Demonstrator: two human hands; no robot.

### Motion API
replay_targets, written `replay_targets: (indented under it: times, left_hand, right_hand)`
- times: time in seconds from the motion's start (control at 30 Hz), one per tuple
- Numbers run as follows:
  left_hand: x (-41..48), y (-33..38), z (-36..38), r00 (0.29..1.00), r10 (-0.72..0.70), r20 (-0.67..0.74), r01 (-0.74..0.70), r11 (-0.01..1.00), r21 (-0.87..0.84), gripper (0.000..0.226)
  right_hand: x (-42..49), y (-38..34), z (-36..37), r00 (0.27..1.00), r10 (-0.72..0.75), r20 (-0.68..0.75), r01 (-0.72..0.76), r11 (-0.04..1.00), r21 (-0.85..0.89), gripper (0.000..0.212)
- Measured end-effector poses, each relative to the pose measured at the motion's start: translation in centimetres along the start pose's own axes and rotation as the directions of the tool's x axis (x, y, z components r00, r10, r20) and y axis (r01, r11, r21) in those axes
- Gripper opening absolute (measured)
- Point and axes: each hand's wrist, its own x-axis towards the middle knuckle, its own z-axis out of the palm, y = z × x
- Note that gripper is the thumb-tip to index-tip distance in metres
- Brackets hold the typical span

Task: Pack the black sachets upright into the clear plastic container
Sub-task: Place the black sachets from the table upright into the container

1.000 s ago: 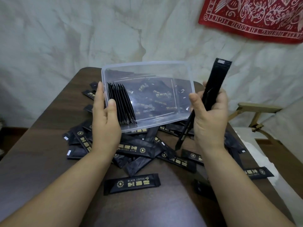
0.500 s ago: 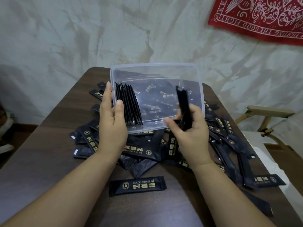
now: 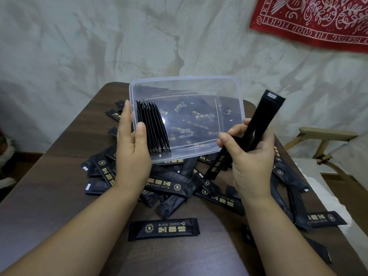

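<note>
My left hand [image 3: 132, 148] grips the left wall of the clear plastic container [image 3: 229, 92], which is tilted with its opening toward me above the pile. Inside it, several black sachets [image 3: 153, 128] stand on edge in a row against the left wall, under my thumb. My right hand [image 3: 251, 156] holds a small bundle of black sachets [image 3: 258, 124] slanting up to the right, just outside the container's right front corner. Many loose black sachets [image 3: 169, 185] with gold print lie heaped on the dark wooden table [image 3: 49, 176]; one single sachet [image 3: 163, 229] lies apart near me.
A white draped cloth hangs behind the table, with a red printed bandana [image 3: 318, 20] on it at top right. A wooden folding frame [image 3: 322, 140] stands to the table's right. More sachets [image 3: 322, 218] reach the table's right edge.
Half a second ago my right hand was at the container's mouth with a sachet. It has since drawn back to the right and now holds a slanted bundle outside the container.
</note>
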Motion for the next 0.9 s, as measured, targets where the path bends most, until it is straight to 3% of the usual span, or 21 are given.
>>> replay_targets:
  times: [0.2,0.43,0.7,0.83,0.9]
  left_hand:
    - [0.0,-0.2,-0.1,1.0,-0.003,0.005,0.003,1.0,0.019,0.044]
    - [0.0,-0.4,-0.1,1.0,0.013,0.013,-0.013,1.0,0.009,0.044]
    - [-0.2,-0.5,-0.1,0.999,0.038,0.023,-0.039,0.999,0.005,0.045]
    - [-0.2,-0.2,0.0,0.999,0.033,0.02,-0.033,0.999,-0.001,0.044]
    - [-0.2,-0.1,0.0,0.999,0.028,0.03,-0.028,1.0,0.011,0.043]
  right_hand:
    - [-0.9,0.6,-0.2,0.984,0.025,0.174,-0.002,0.991,-0.131,0.04]
    - [-1.1,1.4,-0.7,0.947,0.244,0.209,-0.17,0.933,-0.318,0.034]
    - [-0.8,0.5,-0.5,0.935,0.277,0.222,-0.222,0.945,-0.241,0.024]
    - [0.4,-1.1,0.1,0.966,0.229,0.118,-0.22,0.972,-0.079,0.023]
    - [1.4,-1.7,0.8,0.97,0.216,0.114,-0.205,0.974,-0.095,0.018]
